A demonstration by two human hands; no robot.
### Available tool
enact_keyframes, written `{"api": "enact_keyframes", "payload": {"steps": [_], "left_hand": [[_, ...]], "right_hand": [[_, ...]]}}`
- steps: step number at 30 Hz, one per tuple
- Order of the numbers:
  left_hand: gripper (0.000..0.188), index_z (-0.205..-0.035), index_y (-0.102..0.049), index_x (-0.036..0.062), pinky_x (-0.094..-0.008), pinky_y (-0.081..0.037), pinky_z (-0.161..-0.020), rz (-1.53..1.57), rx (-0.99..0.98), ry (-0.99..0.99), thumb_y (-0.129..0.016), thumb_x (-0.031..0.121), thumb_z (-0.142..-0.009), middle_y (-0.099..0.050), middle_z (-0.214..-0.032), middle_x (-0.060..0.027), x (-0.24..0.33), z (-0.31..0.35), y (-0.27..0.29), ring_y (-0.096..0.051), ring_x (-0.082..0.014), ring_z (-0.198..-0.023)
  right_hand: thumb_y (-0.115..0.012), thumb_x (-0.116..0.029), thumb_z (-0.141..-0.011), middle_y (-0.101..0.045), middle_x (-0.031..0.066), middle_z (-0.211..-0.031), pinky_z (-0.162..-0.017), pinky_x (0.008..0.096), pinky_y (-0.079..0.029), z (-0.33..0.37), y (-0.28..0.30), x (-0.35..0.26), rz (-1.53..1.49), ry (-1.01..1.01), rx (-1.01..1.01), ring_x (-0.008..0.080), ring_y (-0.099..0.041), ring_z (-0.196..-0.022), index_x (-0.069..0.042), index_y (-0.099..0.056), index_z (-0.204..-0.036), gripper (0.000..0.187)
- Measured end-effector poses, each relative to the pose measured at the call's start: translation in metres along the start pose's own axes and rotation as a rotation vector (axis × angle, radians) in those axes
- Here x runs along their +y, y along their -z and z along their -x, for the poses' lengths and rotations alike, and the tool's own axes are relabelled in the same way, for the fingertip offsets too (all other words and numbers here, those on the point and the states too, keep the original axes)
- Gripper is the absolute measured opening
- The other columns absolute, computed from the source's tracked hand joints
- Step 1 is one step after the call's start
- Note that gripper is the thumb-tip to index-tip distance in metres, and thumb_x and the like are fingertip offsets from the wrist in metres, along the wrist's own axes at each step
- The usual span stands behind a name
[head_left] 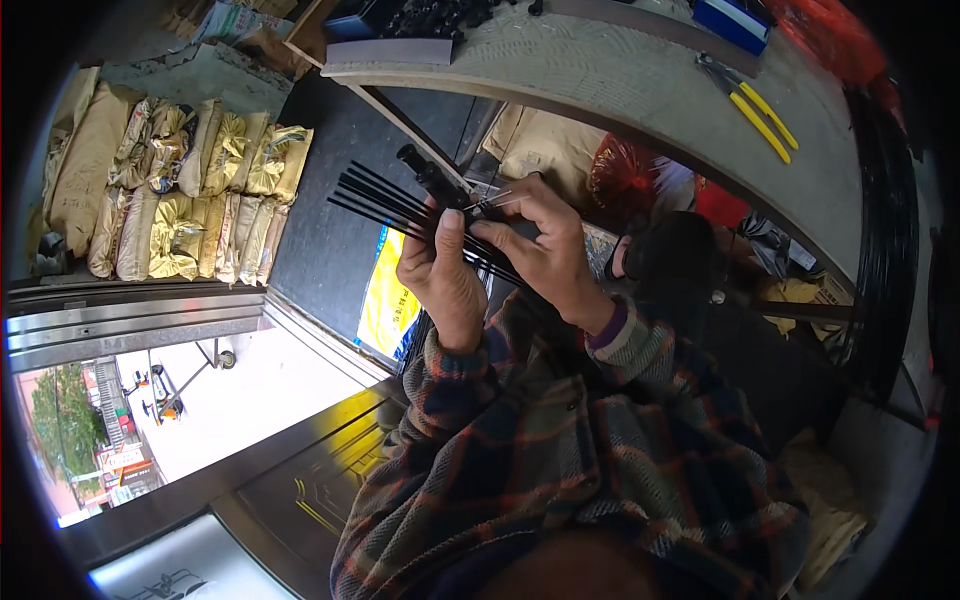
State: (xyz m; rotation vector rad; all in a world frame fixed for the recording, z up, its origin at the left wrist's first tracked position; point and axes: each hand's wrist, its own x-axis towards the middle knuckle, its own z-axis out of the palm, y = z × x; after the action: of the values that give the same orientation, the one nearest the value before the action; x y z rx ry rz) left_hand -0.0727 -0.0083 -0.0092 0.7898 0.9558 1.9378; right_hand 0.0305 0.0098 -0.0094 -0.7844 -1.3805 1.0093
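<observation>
My left hand (443, 285) is closed around a bundle of thin black rods (372, 198), whose ends fan out to the upper left. A short black cylindrical fitting (428, 174) sticks up from the same grip, beside my left thumb. My right hand (548, 255) is closed in a pinch just to the right of it. Thin silvery wire-like pieces (497, 199) show between its fingers, close to the fitting's lower end; their exact kind is too small to tell. The rods run on beneath my right hand, which partly hides them.
A grey workbench (600, 60) stands ahead, with yellow-handled pliers (762, 118), a blue bin (733, 22) and small black parts (440, 14). Wrapped brown sacks (180, 215) are stacked at left. Long black strips (882, 250) hang at right. A yellow-and-blue bag (388, 300) lies below my hands.
</observation>
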Motion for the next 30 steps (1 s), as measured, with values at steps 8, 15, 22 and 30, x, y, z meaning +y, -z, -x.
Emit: {"api": "enact_keyframes", "payload": {"steps": [8, 15, 22, 30], "left_hand": [[0.024, -0.106, -0.056, -0.0035, -0.0231, -0.044, -0.076, -0.018, -0.001, -0.029, -0.057, 0.010, -0.086, -0.061, -0.092, -0.0052, -0.007, 0.013, -0.002, -0.055, -0.0100, -0.082], [0.028, -0.106, -0.053, -0.0046, -0.0256, -0.045, -0.075, -0.125, -0.013, 0.033, -0.055, 0.016, -0.087, -0.061, -0.091, -0.0083, -0.009, 0.008, -0.003, -0.057, -0.0131, -0.080], [0.016, -0.092, -0.055, 0.0010, -0.0258, -0.046, -0.074, 0.108, -0.051, 0.198, -0.062, 0.013, -0.083, -0.061, -0.088, -0.0069, -0.003, 0.001, 0.014, -0.057, -0.0129, -0.077], [0.017, -0.094, -0.056, 0.0005, -0.0213, -0.045, -0.070, 0.004, -0.009, 0.040, -0.060, 0.014, -0.085, -0.060, -0.086, -0.0042, -0.013, 0.008, 0.010, -0.055, -0.0096, -0.076]], "right_hand": [[-0.065, -0.007, -0.078, -0.059, 0.0014, -0.074, -0.060, 0.0186, -0.043, 0.000, 0.003, 0.005, -0.325, -0.326, -0.132, 0.0036, -0.051, -0.070, 0.002, -0.059, -0.081, 0.011], [-0.065, -0.006, -0.078, -0.060, 0.0016, -0.081, -0.065, 0.0188, -0.044, 0.007, -0.007, 0.006, -0.309, -0.257, 0.015, 0.0055, -0.054, -0.072, 0.001, -0.058, -0.088, 0.014], [-0.066, -0.002, -0.076, -0.061, 0.0042, -0.079, -0.063, 0.0205, -0.045, 0.012, -0.004, 0.012, -0.198, -0.107, -0.049, 0.0061, -0.055, -0.073, 0.001, -0.060, -0.085, 0.011], [-0.067, -0.006, -0.076, -0.063, 0.0040, -0.073, -0.060, 0.0195, -0.045, 0.005, 0.004, 0.019, -0.064, -0.163, -0.065, 0.0058, -0.055, -0.068, 0.003, -0.063, -0.082, 0.012]]}}
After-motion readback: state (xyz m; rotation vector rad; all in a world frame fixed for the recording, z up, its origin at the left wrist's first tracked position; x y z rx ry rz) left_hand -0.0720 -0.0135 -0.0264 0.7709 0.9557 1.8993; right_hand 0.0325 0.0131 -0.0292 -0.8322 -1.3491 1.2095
